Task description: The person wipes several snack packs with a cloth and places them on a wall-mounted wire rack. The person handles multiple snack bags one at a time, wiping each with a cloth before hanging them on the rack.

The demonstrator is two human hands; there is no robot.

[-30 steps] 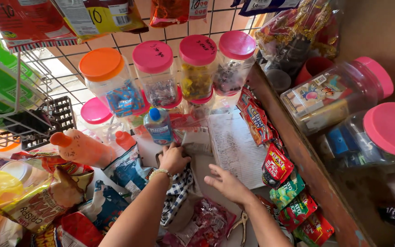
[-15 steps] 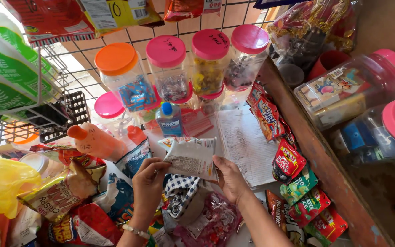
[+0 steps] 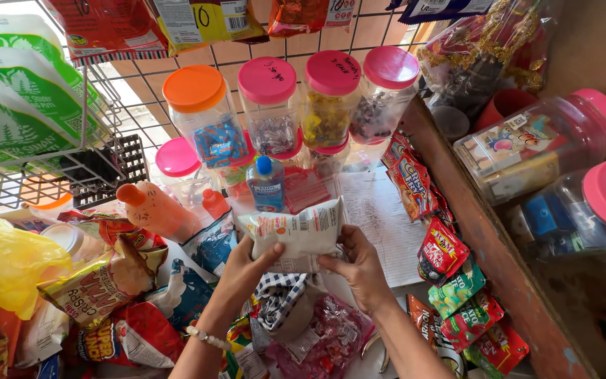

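Note:
Both hands hold a small white snack packet (image 3: 296, 231) above the cluttered counter. My left hand (image 3: 247, 263) grips its lower left part with the thumb across the front. My right hand (image 3: 359, 263) pinches its right side. Under the hands lies a blue-and-white checked cloth (image 3: 278, 298) and a clear bag of red sweets (image 3: 324, 337). Just behind the packet stands a small bottle of blue liquid (image 3: 266, 184).
Plastic jars with pink and orange lids (image 3: 268, 105) line the wire grille at the back. A lined handwritten sheet (image 3: 384, 217) lies to the right. Hanging snack strips (image 3: 443, 253) run along a wooden ledge (image 3: 492, 245). Snack bags (image 3: 99, 281) crowd the left; pliers (image 3: 373, 347) lie near my right forearm.
A second ago both hands were down on the counter near the cloth. They picked up the white packet, lifted it and have now turned it in front of the bottle.

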